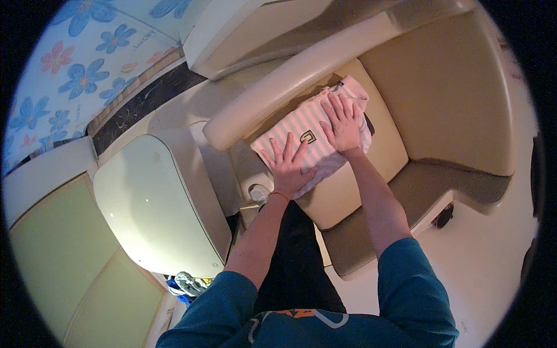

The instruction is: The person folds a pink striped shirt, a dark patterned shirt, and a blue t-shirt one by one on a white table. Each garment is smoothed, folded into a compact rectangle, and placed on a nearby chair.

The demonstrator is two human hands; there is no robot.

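A folded pink and grey striped shirt (311, 117) lies on the beige seat cushion of a chair (337, 195), its pink collar towards the chair's back right. A small dark-edged badge is on its front. My left hand (289, 167) rests flat on the shirt's lower left part, fingers spread. My right hand (343, 126) presses flat on the upper right part near the collar, fingers spread too. Neither hand grips the cloth. Part of a dark thing shows under the shirt's right edge; I cannot tell what it is.
The padded armrest (304, 74) runs behind the shirt, and the brown backrest (439, 91) rises at the right. A pale glass-topped table (143, 204) stands at the left. Several clothes (189, 285) lie below it. Flowered wall panels (82, 78) are at the upper left.
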